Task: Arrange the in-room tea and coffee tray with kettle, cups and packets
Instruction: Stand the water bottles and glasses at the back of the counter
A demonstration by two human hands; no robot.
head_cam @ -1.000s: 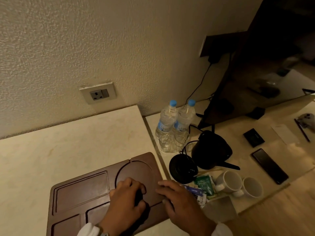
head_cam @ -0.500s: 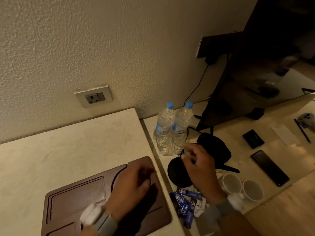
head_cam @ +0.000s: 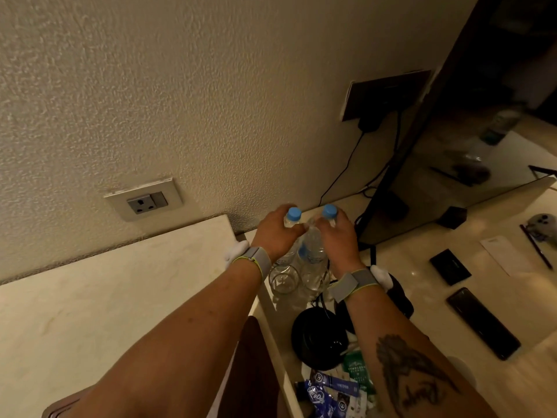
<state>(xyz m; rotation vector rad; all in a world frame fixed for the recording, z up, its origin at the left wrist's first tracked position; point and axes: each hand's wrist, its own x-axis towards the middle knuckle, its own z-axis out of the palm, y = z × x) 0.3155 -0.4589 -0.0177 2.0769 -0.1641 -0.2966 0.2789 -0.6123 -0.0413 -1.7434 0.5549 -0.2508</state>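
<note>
The person is showing two bare forearms, with no sleeves reaching into the frame. Each wrist is wearing a grey fabric band edged in a thin yellow-green line: one behind the left hand [head_cam: 278, 229] near the centre of the frame, one behind the right hand [head_cam: 337, 233] just right of it. A small white piece is sticking out from the outer side of each band. A dark tattoo is running along the right forearm at the lower right.
</note>
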